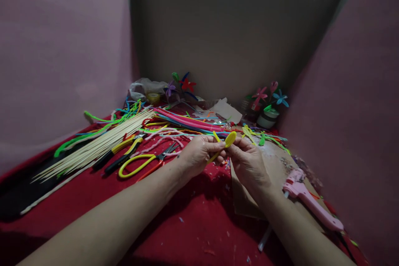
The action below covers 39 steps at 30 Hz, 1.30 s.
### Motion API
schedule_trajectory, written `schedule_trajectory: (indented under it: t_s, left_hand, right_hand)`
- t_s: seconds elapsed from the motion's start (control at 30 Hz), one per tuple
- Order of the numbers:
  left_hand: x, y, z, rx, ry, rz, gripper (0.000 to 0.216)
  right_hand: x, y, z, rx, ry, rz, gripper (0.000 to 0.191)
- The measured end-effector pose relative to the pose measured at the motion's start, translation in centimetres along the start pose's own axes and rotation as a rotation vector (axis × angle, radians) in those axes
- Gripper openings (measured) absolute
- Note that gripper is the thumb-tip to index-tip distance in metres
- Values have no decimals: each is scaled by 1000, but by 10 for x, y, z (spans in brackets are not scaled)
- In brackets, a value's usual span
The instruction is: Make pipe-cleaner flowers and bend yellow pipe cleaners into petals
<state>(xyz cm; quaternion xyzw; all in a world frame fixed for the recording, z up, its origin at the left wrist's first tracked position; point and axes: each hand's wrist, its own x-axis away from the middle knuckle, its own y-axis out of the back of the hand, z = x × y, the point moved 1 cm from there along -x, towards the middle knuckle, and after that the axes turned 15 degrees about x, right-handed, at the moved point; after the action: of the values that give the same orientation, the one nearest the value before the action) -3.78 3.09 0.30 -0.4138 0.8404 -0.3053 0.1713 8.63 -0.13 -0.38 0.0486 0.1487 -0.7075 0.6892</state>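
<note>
Both hands meet above the middle of the red cloth around a yellow pipe cleaner bent into a small petal-like loop. My left hand is closed, pinching it between thumb and fingers, with one yellow end poking up and another sticking out below. My right hand is closed at the loop's right side, its fingertips pinching the same piece. Scissors with yellow and red handles lie left of my left wrist. Close by are pliers with black and yellow grips.
Wooden skewers and colored pipe cleaners spread across the left and back. A pink glue gun rests on cardboard at right. Finished flowers stand at the back, some beside a jar. Pink sheets flank both sides.
</note>
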Motion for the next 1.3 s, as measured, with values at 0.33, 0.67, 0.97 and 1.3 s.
schedule_trajectory:
  t_s: [0.33, 0.67, 0.97, 1.3]
  left_hand:
    - [1, -1, 3, 4, -24, -30, 16]
    - [-1, -2, 14, 35, -125, -84, 23]
    - [3, -8, 7, -124, -232, -118, 19]
    - [2, -4, 6, -174, -226, -82, 21]
  right_hand:
    - [1, 0, -4, -17, -4, 15, 11]
    - [0, -2, -6, -18, 11, -23, 11]
    - [0, 1, 2, -80, -7, 33, 6]
    - [-3, 4, -2, 52, -56, -77, 12]
